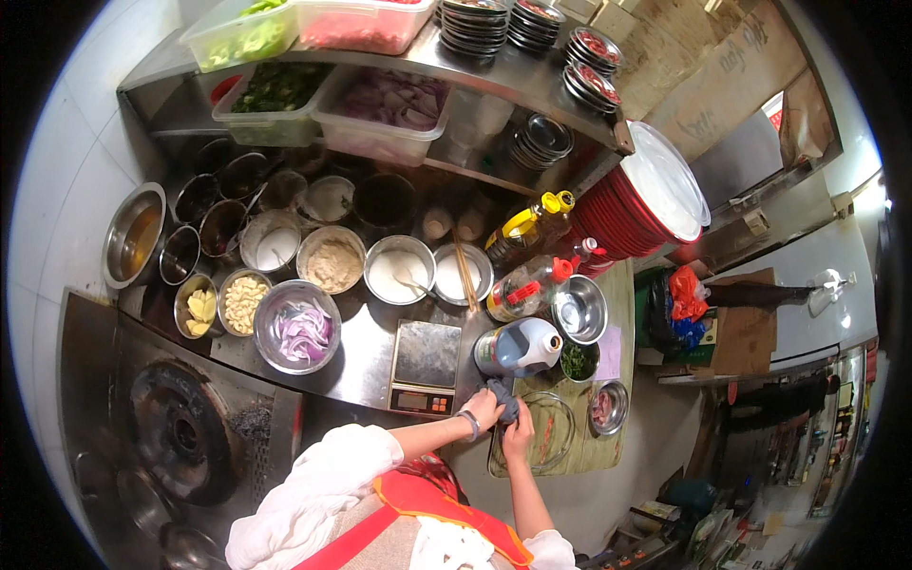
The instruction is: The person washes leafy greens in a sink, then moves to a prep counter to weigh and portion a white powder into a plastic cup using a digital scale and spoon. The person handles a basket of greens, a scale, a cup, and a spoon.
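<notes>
My left hand (484, 409), with a bracelet at its wrist, grips a bunched dark grey cloth (504, 400). From the other side, my right hand (518, 432) holds the same cloth. Just beyond them a plastic jug of dark liquid (507, 348) lies or leans with its uncapped mouth towards the right. A digital kitchen scale (427, 356) sits on the steel counter left of my hands. Right of them, a greenish cutting board (605, 456) carries a clear round rim (570, 434) and a bowl of raw meat (607, 407).
Bowls of sliced red onion (303, 333), peeled garlic (244, 302) and white powder (400, 271) line the counter. Oil bottles (527, 222) stand behind the jug. A steel shelf (499, 71) spans the back. A wok burner (185, 431) lies at left; stacked red-rimmed plates (620, 214) stand at right.
</notes>
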